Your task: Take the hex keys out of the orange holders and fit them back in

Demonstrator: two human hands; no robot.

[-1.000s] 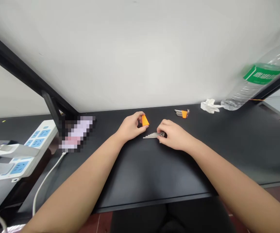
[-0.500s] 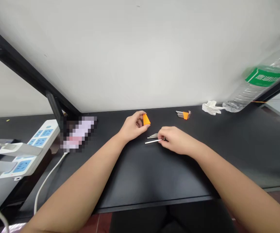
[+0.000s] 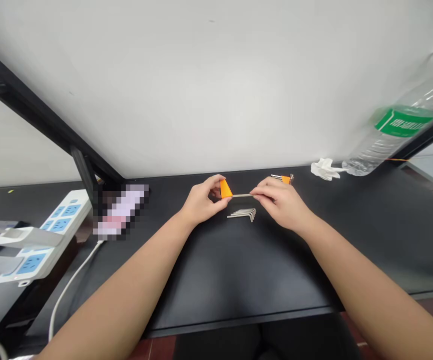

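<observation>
Power strip (image 3: pixel 47 235) far left of the fingers, on the desk (image 3: pixel 220 265) edge; left hand (image 3: pixel 201 202) fingers pinch orange holder (image 3: pixel 225 188); hex key (image 3: pixel 242 195) spans from holder to right hand (image 3: pixel 282 202), fingers pinched on its far end; loose hex keys (image 3: pixel 243 215) lie on desk just below both fingertips; second key set (image 3: pixel 283 178) just behind right fingers; crumpled tissue (image 3: pixel 325 168) and water bottle (image 3: pixel 392 130) well right.

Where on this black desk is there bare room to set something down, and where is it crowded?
Free: the wide near part of the black desk between the forearms, and the stretch right of the right hand up to the clear plastic bottle. Crowded: around the left hand with the orange holder, the loose metal hex keys, and the left edge by the white power strip.
</observation>
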